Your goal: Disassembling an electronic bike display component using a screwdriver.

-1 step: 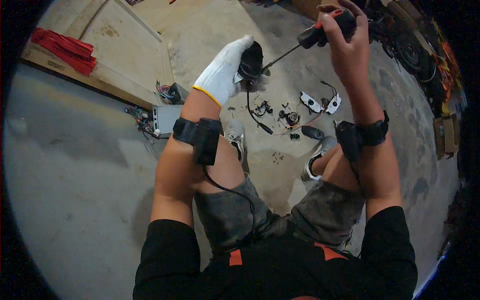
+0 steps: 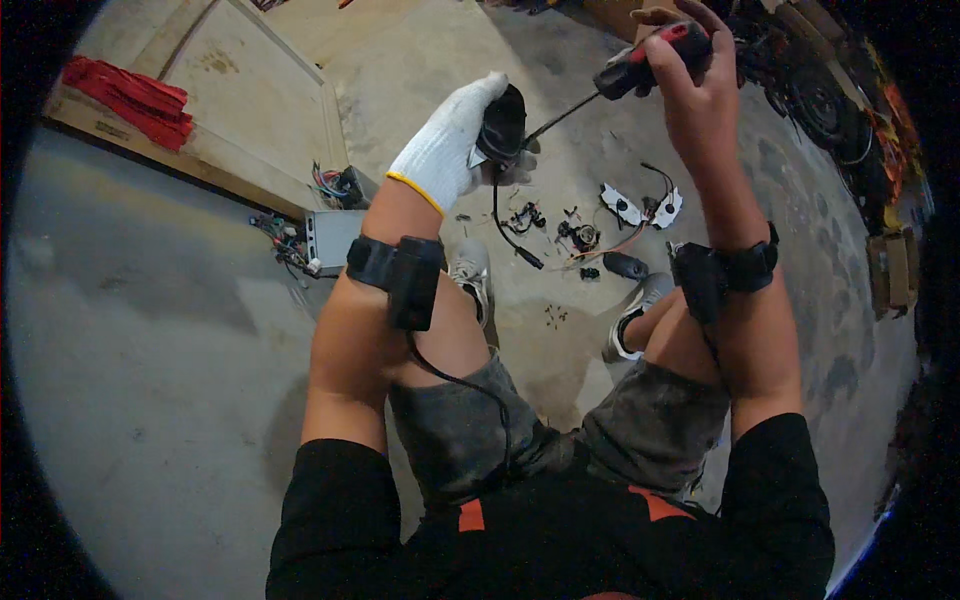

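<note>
Concrete floor (image 2: 150,380) spreads under everything, with ample room to the left of the arms. A large pale board (image 2: 240,70) fills the upper left, its near edge well apart from the glove; a red cloth (image 2: 130,100) lies over that edge. Dark clutter with a wheel (image 2: 815,105) lines the upper right, beyond the right hand (image 2: 692,95), and a grey metal box (image 2: 338,238) stands by the board's lower corner. The bare right hand's fingers are closed round the black-and-red handle of a screwdriver (image 2: 630,75), whose shaft slants down leftward to the lower right edge of a black housing (image 2: 502,122); whether the tip sits in anything I cannot tell. The left hand (image 2: 445,135), in a white glove (image 2: 425,160), has its fingers curled on the housing, thumb along the upper side and some fingertips showing below it. A black cable (image 2: 500,210) hangs from the housing's underside, ending in a plug. Near the shoes (image 2: 640,315) lie white plates (image 2: 640,207), a dark oval part (image 2: 625,265) and, smallest, a scatter of tiny bits (image 2: 556,316).
</note>
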The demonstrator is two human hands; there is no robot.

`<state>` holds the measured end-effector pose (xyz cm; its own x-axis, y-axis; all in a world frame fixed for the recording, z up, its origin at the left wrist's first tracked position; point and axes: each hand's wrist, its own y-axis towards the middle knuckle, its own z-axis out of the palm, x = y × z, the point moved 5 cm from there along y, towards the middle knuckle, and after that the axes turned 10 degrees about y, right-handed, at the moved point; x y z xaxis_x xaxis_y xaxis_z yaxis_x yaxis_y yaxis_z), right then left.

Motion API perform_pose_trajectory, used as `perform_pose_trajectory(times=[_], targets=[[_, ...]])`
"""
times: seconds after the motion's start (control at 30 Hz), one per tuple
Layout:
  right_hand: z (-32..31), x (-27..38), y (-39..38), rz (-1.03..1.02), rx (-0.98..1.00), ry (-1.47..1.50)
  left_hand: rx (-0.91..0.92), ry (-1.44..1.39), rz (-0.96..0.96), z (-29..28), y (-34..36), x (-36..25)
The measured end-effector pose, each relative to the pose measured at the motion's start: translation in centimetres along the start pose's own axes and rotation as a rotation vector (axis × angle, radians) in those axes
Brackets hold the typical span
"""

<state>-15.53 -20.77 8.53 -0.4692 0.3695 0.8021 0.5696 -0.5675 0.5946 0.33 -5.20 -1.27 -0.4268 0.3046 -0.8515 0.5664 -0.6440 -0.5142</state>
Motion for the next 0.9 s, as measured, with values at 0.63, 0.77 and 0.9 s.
perform_pose_trajectory(times=[0.63,0.77,0.9], targets=[[-2.4,-4.2,1.3,0.072,0.190,-0.106,-0.219,0.180,0.098,-2.4,1.1,0.5],[-2.8,-4.8,1.4,0.367,0.210,-0.348,-0.247,0.187,0.097,-2.5,1.0,0.4],[-0.9,-3.2,1.0,-0.135,0.148,-0.212,-0.208,0.160,0.094,-2.5,1.2,0.4]])
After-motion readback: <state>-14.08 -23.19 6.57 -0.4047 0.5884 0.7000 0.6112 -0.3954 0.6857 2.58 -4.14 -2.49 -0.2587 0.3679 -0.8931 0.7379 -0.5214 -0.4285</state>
